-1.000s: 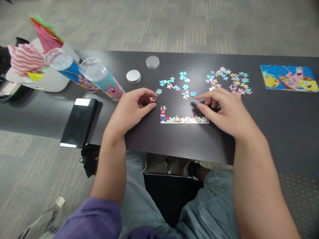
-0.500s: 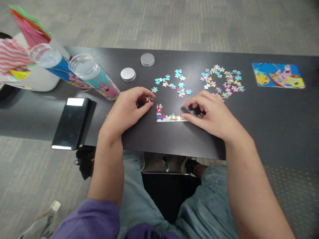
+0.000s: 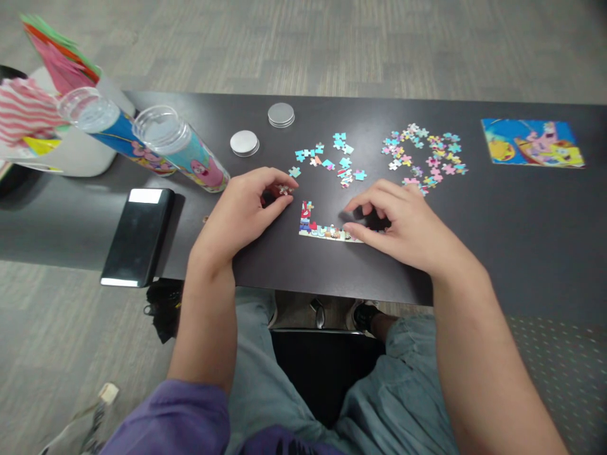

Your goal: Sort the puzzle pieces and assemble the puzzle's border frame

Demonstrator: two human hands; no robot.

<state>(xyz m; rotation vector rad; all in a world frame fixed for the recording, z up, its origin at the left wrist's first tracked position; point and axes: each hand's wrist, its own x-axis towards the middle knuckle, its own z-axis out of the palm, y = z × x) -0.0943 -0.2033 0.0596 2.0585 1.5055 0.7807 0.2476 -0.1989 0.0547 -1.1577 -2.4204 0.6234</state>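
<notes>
My left hand [image 3: 258, 205] pinches a small puzzle piece [image 3: 285, 189] between thumb and fingertips, just left of an L-shaped joined puzzle strip [image 3: 322, 231]. The strip has a short red-and-blue side at its left and a longer pale bottom row. Curved over the right end of that row is my right hand [image 3: 393, 218], thumb and forefinger apart, the thumb at the row; the hand covers part of the strip. Beyond the strip lie several loose, mostly light-blue pieces [image 3: 346, 172]. A larger heap of mixed pieces [image 3: 434, 165] lies past my right hand.
A puzzle picture card [image 3: 533, 144] lies at the far right. Two round metal lids [image 3: 245, 143] rest at the back left, beside two clear-topped picture tubes [image 3: 203, 161]. A black power bank [image 3: 137, 237] and a white bin [image 3: 90, 158] with coloured craft material stand left.
The joined strip has shifted slightly towards me and turned a little, its bottom row now sloping down to the right. My left hand still holds its piece in nearly the same place.
</notes>
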